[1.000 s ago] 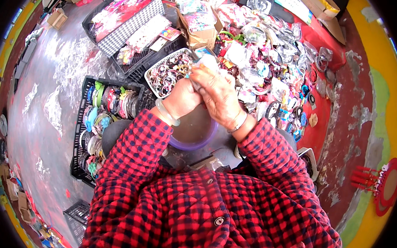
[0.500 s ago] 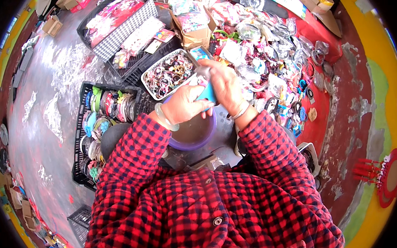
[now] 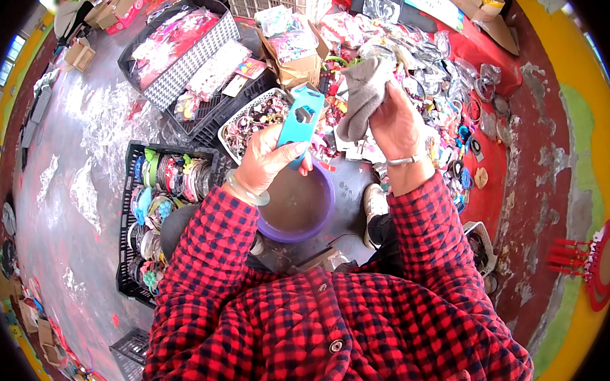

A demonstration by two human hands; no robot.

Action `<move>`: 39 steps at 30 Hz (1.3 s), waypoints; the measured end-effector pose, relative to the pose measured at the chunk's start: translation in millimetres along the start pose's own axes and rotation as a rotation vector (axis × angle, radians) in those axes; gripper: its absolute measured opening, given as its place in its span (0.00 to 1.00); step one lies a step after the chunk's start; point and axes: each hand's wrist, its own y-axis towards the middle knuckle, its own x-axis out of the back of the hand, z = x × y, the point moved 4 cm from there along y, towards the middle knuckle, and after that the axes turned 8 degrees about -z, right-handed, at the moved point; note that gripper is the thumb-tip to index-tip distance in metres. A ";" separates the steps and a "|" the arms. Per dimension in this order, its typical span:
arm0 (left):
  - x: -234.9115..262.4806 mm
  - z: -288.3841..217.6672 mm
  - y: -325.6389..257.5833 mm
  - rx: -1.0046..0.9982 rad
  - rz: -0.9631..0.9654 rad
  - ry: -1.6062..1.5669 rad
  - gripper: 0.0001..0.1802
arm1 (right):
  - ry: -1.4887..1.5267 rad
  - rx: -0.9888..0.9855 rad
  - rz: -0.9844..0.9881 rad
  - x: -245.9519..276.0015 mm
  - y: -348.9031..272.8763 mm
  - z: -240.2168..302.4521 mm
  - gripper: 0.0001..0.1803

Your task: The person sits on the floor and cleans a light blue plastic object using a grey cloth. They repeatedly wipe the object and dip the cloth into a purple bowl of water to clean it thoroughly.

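Note:
My left hand (image 3: 265, 163) is closed on a light-blue oblong piece (image 3: 301, 124), gripping its lower end between thumb and fingers. The piece stands tilted, with dark openings or markings on its face; its exact kind I cannot make out. In my right hand (image 3: 397, 125) a grey-brown cloth (image 3: 365, 96) is pinched, hanging over to the left, apart from the blue piece. Below my hands, near my left wrist, sits a purple basin (image 3: 325, 214) with murky water in it. A white basket (image 3: 226, 141) of small hair accessories lies just beyond my left hand, partly hidden by it.
At left stands a black crate (image 3: 121, 250) full of headbands. Farther back are a grey crate (image 3: 192, 64) of bagged goods and a cardboard box (image 3: 300, 72). A large pile of packaged accessories (image 3: 427, 78) spreads over red cloth on the right. My shoe (image 3: 375, 211) rests beside the basin.
My hands were together around the blue piece; now they are apart. My right hand has drawn the cloth away to the right, and the blue piece shows more fully in my left.

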 end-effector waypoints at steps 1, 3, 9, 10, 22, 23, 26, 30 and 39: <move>-1.4 1.5 0.2 0.019 0.003 0.014 0.07 | -0.069 0.045 0.044 -6.9 -5.4 1.8 0.20; -4.5 5.0 0.4 0.059 0.009 0.043 0.07 | -0.248 0.117 0.145 -21.8 -20.6 0.6 0.23; -24.4 8.2 -2.7 0.058 0.111 0.187 0.04 | -1.576 1.010 0.524 -53.9 -56.4 -27.5 0.10; -23.2 10.9 -4.8 0.076 0.149 0.267 0.04 | -1.574 1.036 0.534 -46.8 -51.8 -27.0 0.08; -22.7 -7.2 -14.2 0.174 0.327 0.230 0.08 | -0.957 0.070 0.357 9.4 -4.2 -29.5 0.22; -21.7 -6.7 -14.1 0.174 0.345 0.241 0.07 | -0.935 0.017 0.404 10.2 -3.0 -30.2 0.21; -12.2 0.3 -13.6 0.190 0.367 0.296 0.05 | -1.175 -0.057 0.516 -20.5 -27.5 -24.9 0.19; -13.4 12.9 -5.5 0.273 0.360 0.337 0.05 | -1.540 0.682 0.711 -38.2 -42.8 -31.9 0.17; 24.9 5.1 13.7 -0.232 -0.535 0.445 0.14 | -0.817 0.338 -0.159 12.9 -5.8 -22.0 0.18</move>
